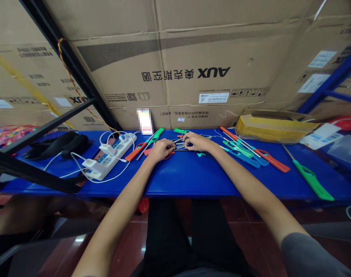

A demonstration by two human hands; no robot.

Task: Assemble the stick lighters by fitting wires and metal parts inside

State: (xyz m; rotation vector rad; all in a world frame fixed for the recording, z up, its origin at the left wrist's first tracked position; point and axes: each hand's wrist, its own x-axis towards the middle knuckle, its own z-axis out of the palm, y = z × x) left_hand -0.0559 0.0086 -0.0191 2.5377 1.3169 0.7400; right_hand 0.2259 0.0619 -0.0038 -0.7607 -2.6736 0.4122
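Note:
My left hand is low over the blue shelf, fingers curled in a pinch above an orange-red piece. Facing it, my right hand has thumb and fingers bent together. Whatever the fingertips grip is too small to name. Thin wires and metal pieces lie between the two hands. A small green part rests just below my right hand. Left of my left hand are an orange stick lighter and a green stick lighter. Several blue, green and red stick lighters lie to the right.
A white power strip with plugged-in chargers and loose cables occupies the left. A pixelated upright screen leans at the back against a large cardboard box. A yellow-taped carton and a green lighter are at right. Black frame bars cross the left side.

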